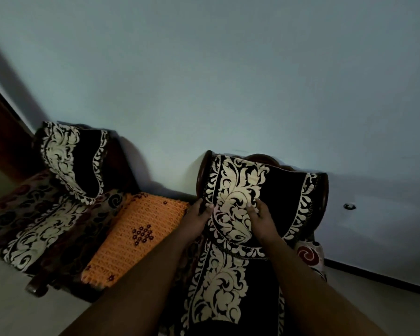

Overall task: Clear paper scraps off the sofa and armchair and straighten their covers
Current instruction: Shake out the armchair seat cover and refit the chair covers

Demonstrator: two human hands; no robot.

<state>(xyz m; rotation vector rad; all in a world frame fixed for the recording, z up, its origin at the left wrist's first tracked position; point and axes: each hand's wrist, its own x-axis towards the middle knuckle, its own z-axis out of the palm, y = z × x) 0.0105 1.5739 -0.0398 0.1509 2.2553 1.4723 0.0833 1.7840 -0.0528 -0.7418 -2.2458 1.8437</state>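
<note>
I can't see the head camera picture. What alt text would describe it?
Both hands, left hand and right hand, rest on the black-and-cream patterned backrest cover of a chair against a pale wall. To the left, a second chair wears a matching cover, with an orange knitted cloth lying between the two.

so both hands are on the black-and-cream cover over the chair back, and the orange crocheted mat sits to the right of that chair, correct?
Not quite. In the head view the orange crocheted mat lies to the left of that chair, between it and the other covered seat. The rest holds: the left hand and right hand are both on the black-and-cream cover over the chair back.
</note>
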